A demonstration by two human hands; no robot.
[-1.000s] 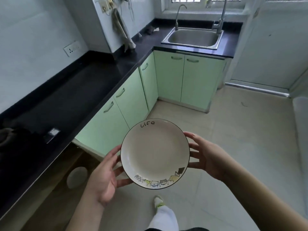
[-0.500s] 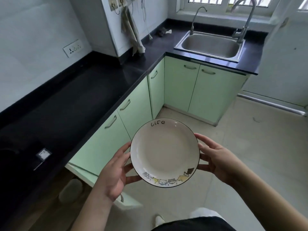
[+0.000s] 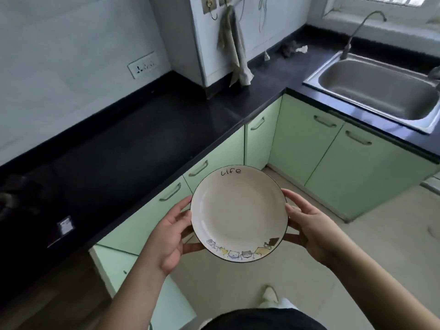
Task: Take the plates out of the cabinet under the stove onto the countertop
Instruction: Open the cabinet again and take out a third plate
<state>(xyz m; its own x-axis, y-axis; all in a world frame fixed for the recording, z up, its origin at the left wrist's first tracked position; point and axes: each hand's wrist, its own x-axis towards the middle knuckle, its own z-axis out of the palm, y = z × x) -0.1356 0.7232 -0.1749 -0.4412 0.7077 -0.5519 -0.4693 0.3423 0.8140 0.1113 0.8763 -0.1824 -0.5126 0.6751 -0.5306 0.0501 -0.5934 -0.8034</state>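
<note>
- One plate in view: white, round, thin dark rim, the word "life" written at its far edge, a row of small cartoon figures along its near edge.
- Plate is held in the air, face up and roughly level, out in front of the green cabinet doors; it is over the floor, not over the countertop and not touching it.
- Left hand grips the plate's left rim; fingers curl under the plate, thumb lies along the edge.
- Right hand grips the right rim the same way, fingertips on the edge, palm facing inward. Both hands closed on the plate.
- Countertop: black, L-shaped, runs along the left and turns at the far corner.
- An open cabinet door stands out below the counter at lower left, beside the left forearm.
- Steel sink with a curved tap set in the far right stretch of counter.
- Cloth hangs from a wall hook at the corner; a wall socket sits to the left of it.
</note>
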